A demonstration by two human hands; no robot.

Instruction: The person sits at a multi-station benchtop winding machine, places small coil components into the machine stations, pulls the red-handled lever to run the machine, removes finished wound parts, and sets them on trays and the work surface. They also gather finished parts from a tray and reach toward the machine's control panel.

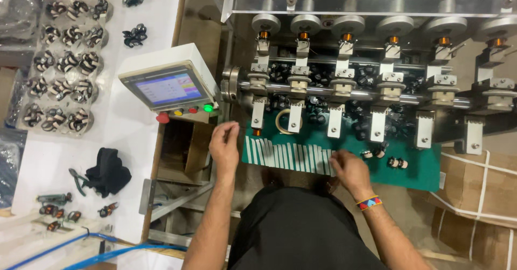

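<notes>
My left hand hovers at the left edge of a green mat, fingers curled, thumb and forefinger pinched; whether they hold something is unclear. My right hand rests on the mat's front edge, over a row of white tape strips, fingers bent down; anything under it is hidden. Small black-and-white wound coils lie on the mat just right of that hand. A roll of tape stands on the mat under the winding machine's stations.
A control box with a touch screen and coloured buttons sits at my left. On the white table lie a clear tray of coils, a black cloth, pliers and loose coils. Strapped cardboard boxes stand at the right.
</notes>
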